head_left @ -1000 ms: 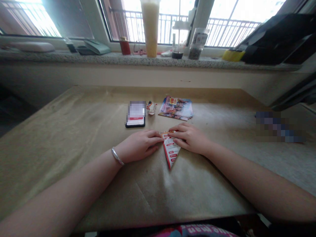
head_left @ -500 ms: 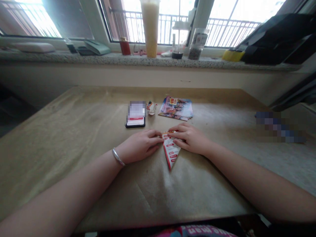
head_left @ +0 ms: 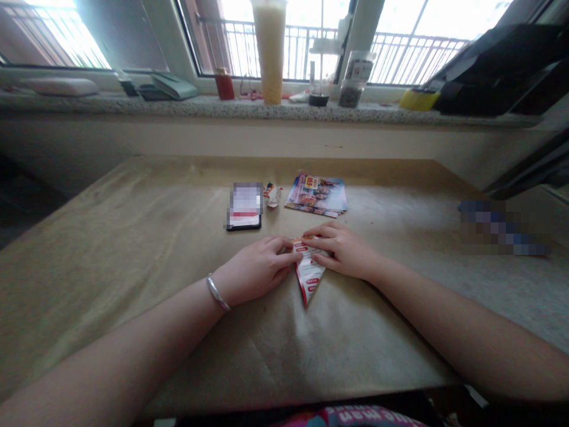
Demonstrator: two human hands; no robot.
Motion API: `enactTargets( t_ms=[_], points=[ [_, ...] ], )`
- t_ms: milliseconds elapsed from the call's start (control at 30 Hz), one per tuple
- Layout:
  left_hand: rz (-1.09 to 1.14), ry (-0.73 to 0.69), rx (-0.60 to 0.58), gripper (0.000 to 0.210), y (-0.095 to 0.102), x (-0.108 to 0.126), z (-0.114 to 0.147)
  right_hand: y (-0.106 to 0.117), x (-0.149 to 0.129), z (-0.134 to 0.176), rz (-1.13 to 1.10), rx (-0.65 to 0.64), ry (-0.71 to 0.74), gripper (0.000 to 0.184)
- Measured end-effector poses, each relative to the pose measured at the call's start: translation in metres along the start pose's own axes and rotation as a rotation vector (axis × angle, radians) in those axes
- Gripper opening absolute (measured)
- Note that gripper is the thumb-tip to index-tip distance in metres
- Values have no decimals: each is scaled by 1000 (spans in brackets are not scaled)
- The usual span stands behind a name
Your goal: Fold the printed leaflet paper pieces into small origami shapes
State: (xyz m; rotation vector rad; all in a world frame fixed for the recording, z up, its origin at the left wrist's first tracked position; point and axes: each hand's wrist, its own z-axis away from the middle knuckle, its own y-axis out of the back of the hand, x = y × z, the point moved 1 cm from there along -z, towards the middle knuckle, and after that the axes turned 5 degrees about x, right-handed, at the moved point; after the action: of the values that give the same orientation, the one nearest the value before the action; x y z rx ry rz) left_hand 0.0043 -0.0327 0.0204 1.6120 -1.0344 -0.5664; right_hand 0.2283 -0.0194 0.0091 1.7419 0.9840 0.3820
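Observation:
A folded paper triangle [head_left: 310, 276], white with red edges and printed red labels, lies on the table with its point towards me. At its left edge is my left hand [head_left: 255, 267], a silver bangle on the wrist. The thumb lies across the paper and the curled fingers are at its upper left corner. My right hand [head_left: 340, 250] rests on the upper right part, fingers spread and lying flat over the paper. Both hands partly cover the triangle's upper part.
Beyond my hands lie a phone [head_left: 244, 207], a crumpled piece of printed paper [head_left: 272, 196] and a stack of colourful leaflets [head_left: 316, 196]. A blurred blue item [head_left: 502, 231] is at the right. Bottles and a tall yellow drink cup [head_left: 271, 53] stand on the windowsill [head_left: 178, 110].
My left hand has shifted slightly right, and its thumb now reaches further onto the paper triangle. The right hand and the triangle stay in place.

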Motion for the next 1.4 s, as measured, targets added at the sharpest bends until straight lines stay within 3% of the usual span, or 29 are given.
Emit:
enactTargets(
  t_ms=[200, 500, 800, 1167, 1400],
  points=[
    [41, -27, 45, 31, -3, 2, -1, 1, -1, 0, -2, 11, -5, 33],
    [48, -58, -23, 36, 2, 7, -3, 0, 0, 0, -20, 7, -26, 32],
    [21, -67, -18, 41, 1, 9, -2, 6, 0, 1, -85, 27, -2, 12],
    [6, -68, -94, 43, 0, 6, -1, 5, 14, 9, -124, -26, -81, 23],
    [-2, -54, -133, 47, 1, 5, 0, 0, 19, 13, -105, -71, -229, 30]
  ],
)
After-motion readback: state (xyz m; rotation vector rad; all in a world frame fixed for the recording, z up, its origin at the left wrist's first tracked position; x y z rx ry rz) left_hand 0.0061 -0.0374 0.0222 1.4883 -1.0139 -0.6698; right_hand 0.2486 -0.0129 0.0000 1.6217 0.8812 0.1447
